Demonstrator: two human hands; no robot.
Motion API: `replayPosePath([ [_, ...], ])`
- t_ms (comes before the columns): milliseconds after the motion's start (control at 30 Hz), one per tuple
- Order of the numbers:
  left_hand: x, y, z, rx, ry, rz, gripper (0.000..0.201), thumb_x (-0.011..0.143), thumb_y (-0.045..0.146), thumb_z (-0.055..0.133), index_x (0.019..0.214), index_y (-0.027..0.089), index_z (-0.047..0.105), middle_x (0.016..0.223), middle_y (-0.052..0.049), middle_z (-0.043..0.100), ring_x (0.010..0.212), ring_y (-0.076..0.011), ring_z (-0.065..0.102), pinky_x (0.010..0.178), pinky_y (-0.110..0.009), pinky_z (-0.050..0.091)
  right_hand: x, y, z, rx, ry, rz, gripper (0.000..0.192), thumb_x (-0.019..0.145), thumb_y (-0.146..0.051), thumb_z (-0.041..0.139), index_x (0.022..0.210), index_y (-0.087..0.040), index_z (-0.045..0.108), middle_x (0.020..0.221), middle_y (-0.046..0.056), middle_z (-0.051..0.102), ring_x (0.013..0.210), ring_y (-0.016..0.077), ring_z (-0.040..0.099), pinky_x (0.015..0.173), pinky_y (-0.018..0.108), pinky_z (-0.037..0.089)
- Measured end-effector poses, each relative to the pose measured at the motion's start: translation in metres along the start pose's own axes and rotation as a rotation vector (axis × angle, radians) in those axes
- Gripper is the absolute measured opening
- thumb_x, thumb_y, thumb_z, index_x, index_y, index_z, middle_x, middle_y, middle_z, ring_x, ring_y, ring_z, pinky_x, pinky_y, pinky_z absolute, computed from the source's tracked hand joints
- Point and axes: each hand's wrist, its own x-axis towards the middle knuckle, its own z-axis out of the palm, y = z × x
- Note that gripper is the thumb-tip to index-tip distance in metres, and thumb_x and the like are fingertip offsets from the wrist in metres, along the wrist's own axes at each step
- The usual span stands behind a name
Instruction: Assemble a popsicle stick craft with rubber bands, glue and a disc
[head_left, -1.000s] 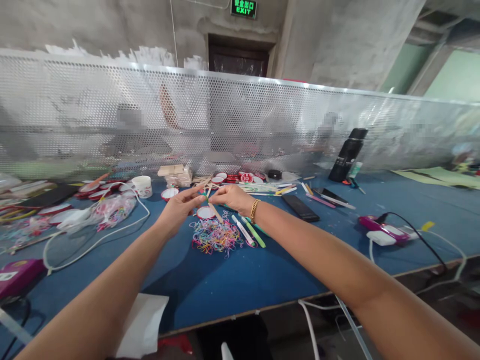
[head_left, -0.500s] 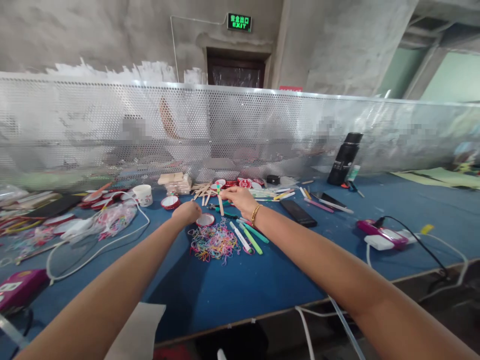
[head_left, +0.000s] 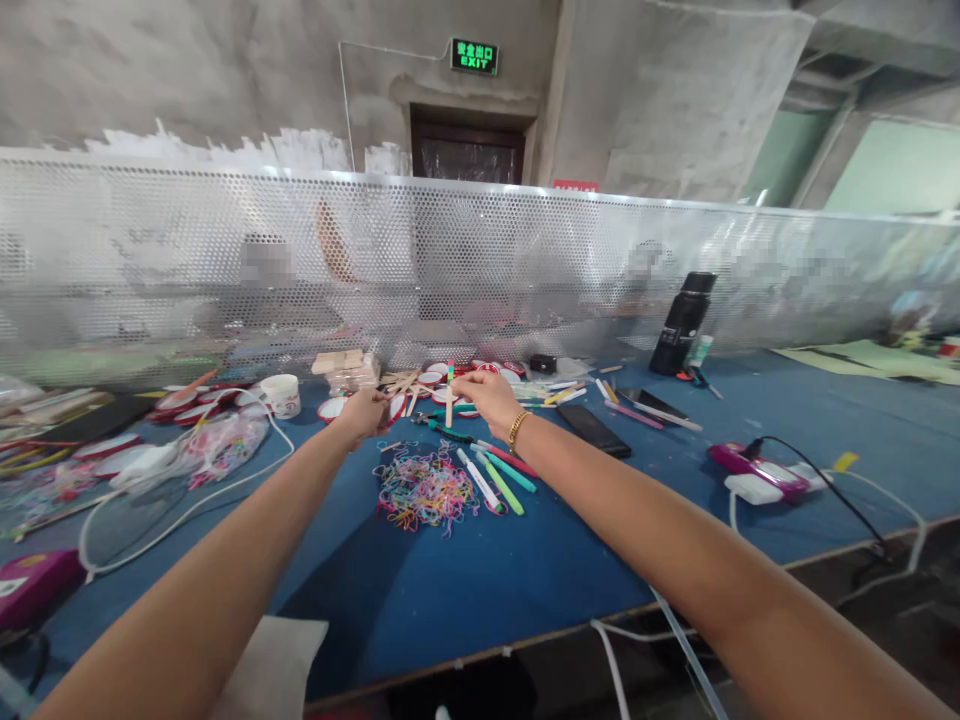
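Observation:
My right hand [head_left: 487, 394] pinches a flat wooden craft stick [head_left: 449, 396] with a green band near its top and holds it upright above the blue table [head_left: 480, 570]. My left hand [head_left: 363, 410] is closed around a small red-and-white round lid [head_left: 395, 406], lifted just off the table. A pile of thin coloured rubber bands [head_left: 424, 490] lies below both hands. Several marker pens [head_left: 496, 478] lie to the right of the pile. Loose wooden sticks [head_left: 403, 383] lie just beyond my hands.
A perforated metal screen [head_left: 480, 260] walls the table's far side. Red-and-white lids [head_left: 491, 366], a white cup [head_left: 286, 395], a black bottle [head_left: 682, 322], a phone [head_left: 592, 429], a pink device [head_left: 750, 463] with cables and a bag of bands [head_left: 225, 437] lie around. People sit behind the screen.
My hands separated. The left dropped to the round lid by the bands and picked it up. The right turned the wooden stick upright and moved it slightly away.

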Motion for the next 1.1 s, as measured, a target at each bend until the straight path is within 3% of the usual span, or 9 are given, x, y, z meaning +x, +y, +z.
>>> replayPosePath([
  [67,-0.014,0.006,-0.001,-0.096,0.044,-0.075,0.009,0.074,0.023,0.066,0.077,0.017,0.059,0.061,0.0,0.057,0.056,-0.0126,0.056,0.055,-0.024,0.048,0.0,-0.001,0.002,-0.026,0.009,-0.028,0.015,0.066,-0.034,0.067,0.069,-0.02,0.07,0.069,-0.002,0.068,0.07,0.0126,0.058,0.069,0.024,0.045],
  [200,-0.047,0.015,0.002,-0.091,0.068,-0.022,0.009,0.077,0.02,0.064,0.083,0.018,0.058,0.068,0.0,0.057,0.059,-0.0126,0.055,0.05,-0.021,0.046,0.0,-0.001,0.01,0.003,0.001,-0.072,0.016,0.065,-0.034,0.068,0.069,-0.019,0.069,0.069,-0.002,0.068,0.069,0.0128,0.058,0.069,0.025,0.044],
  [400,-0.081,0.014,0.004,-0.246,-0.118,0.094,0.036,0.07,0.027,0.076,0.101,0.02,0.059,0.081,-0.001,0.064,0.067,-0.0139,0.06,0.055,-0.024,0.051,-0.002,0.001,0.017,0.028,-0.05,-0.042,0.014,0.064,-0.031,0.068,0.064,-0.018,0.067,0.065,-0.002,0.066,0.063,0.0106,0.055,0.065,0.023,0.043],
  [567,-0.087,0.015,0.004,-0.275,-0.142,0.154,0.034,0.064,0.036,0.081,0.089,0.018,0.066,0.08,-0.002,0.066,0.068,-0.0125,0.06,0.059,-0.024,0.048,-0.009,-0.003,0.02,0.031,-0.08,-0.037,0.012,0.064,-0.029,0.069,0.062,-0.017,0.067,0.063,-0.002,0.065,0.064,0.0109,0.056,0.068,0.025,0.044],
  [800,-0.086,0.014,0.004,-0.327,-0.091,0.172,0.029,0.064,0.032,0.079,0.084,0.017,0.066,0.072,0.002,0.063,0.063,-0.01,0.056,0.061,-0.023,0.045,-0.02,-0.01,0.029,0.066,-0.153,-0.04,0.01,0.064,-0.026,0.071,0.061,-0.018,0.068,0.065,-0.001,0.066,0.066,0.0111,0.057,0.073,0.027,0.045],
  [1100,-0.08,0.007,0.002,-0.322,-0.129,0.23,0.04,0.06,0.043,0.082,0.085,0.015,0.067,0.074,0.0,0.065,0.064,-0.0106,0.056,0.062,-0.025,0.043,-0.022,-0.011,0.033,0.075,-0.195,-0.042,0.009,0.064,-0.027,0.071,0.063,-0.018,0.069,0.069,0.0,0.068,0.069,0.0124,0.059,0.075,0.029,0.046],
])
